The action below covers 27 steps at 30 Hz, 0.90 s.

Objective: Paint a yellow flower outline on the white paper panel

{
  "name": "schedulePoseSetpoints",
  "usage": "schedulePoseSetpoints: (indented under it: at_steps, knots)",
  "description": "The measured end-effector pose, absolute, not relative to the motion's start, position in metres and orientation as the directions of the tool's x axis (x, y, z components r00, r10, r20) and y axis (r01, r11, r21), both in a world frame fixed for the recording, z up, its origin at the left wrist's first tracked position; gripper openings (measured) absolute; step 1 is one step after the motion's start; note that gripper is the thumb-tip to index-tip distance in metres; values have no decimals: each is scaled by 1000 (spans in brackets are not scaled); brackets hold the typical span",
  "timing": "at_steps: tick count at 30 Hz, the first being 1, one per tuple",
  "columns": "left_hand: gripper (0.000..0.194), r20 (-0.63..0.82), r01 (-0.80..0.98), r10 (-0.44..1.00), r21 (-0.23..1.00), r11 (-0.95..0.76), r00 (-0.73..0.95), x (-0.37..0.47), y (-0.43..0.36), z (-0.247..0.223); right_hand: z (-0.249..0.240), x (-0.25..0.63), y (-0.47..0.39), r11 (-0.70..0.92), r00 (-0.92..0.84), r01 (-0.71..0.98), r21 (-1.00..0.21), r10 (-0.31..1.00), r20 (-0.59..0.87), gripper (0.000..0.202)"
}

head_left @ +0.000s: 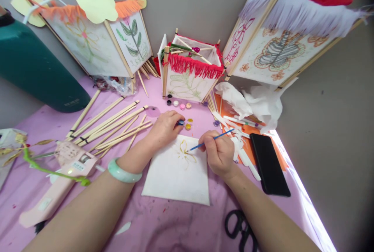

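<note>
Right in the middle of it, a white sheet [175, 183] lies flat on the lilac cloth [137, 228], between the two forearms, and a yellow flower drawing [182, 146] spreads across its upper half. Here's the right hand [219, 155], fingers closed firmly round a slim blue paintbrush [196, 147], its tip right at the flower's centre! Over to the left hand [165, 129], just above the sheet's top edge: thumb and fingers pinch a small blue paint pot [180, 122], with a pale green bangle [124, 172] round that wrist. Just beside the blue pot sit two dabs of yellow, the nearer a little yellow pot [188, 126]; beyond them, a pink pot [182, 106] stands among others before a red-fringed paper lantern [189, 82]. Bundled wooden sticks [112, 121] fan out on the left, near a pink glue gun [70, 170]. Across on the right, a black phone [270, 164] lies partly over orange paper [283, 160], and black-handled scissors [233, 224] rest down by the right forearm, partly hidden beneath it.
</note>
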<state>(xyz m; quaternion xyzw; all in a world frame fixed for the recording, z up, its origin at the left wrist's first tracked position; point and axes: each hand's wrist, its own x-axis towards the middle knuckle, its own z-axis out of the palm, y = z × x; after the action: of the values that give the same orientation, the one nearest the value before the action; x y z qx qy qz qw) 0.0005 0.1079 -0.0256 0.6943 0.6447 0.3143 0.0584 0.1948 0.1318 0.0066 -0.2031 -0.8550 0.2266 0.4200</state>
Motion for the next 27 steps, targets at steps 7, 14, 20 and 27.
schedulePoseSetpoints:
  at_steps: [7, 14, 20, 27]
  knots:
    - [18, 359, 855, 933, 492, -164, -28, 2, 107, -23, 7, 197, 136, 803, -423, 218, -555, 591, 688, 29]
    - [16, 360, 851, 933, 499, -165, -30, 2, 106, -23, -1, 196, 144, 709, -277, 289, -643, 705, 653, 23]
    - [16, 404, 855, 915, 473, -213, 5, 2, 106, -23, 0, 193, 146, 734, -298, 321, -598, 678, 672, 23]
    - [16, 422, 915, 898, 302, -267, 122, 7, 101, -15, -2, 194, 147, 836, -448, 370, -404, 542, 711, 21]
